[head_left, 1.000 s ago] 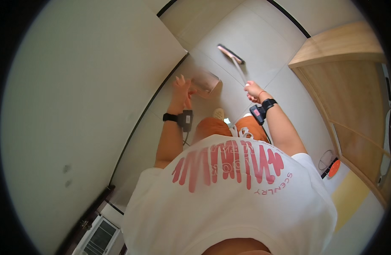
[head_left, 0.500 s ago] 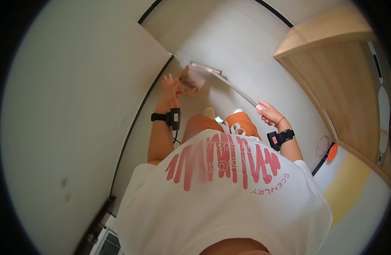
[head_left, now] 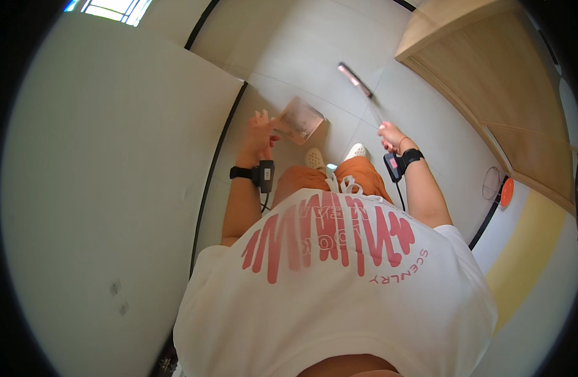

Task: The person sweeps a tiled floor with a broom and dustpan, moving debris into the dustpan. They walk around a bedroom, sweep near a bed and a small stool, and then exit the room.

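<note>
In front of me, to the left, my left hand (head_left: 259,137) is closed at the handle end of a pink dustpan (head_left: 303,118). The dustpan is blurred, and its handle is largely hidden by the fingers. On the other side, my right hand (head_left: 394,138) grips the pale stick of a broom (head_left: 355,80). The broom's narrow pink head with dark bristles points away from me, apart from the dustpan. Its head is over the tiled floor; whether it touches the floor I cannot tell.
A white wall (head_left: 132,163) with a dark skirting runs close along my left. A light wooden cabinet (head_left: 483,81) stands to the right, with a round orange thing (head_left: 507,192) near its lower corner. Below me are my cream clogs (head_left: 356,151) on pale floor tiles (head_left: 289,50).
The broom head has swung right and away from the dustpan. The dustpan has shifted slightly right and turned. My right hand has moved a little away from me, and the view has tilted.
</note>
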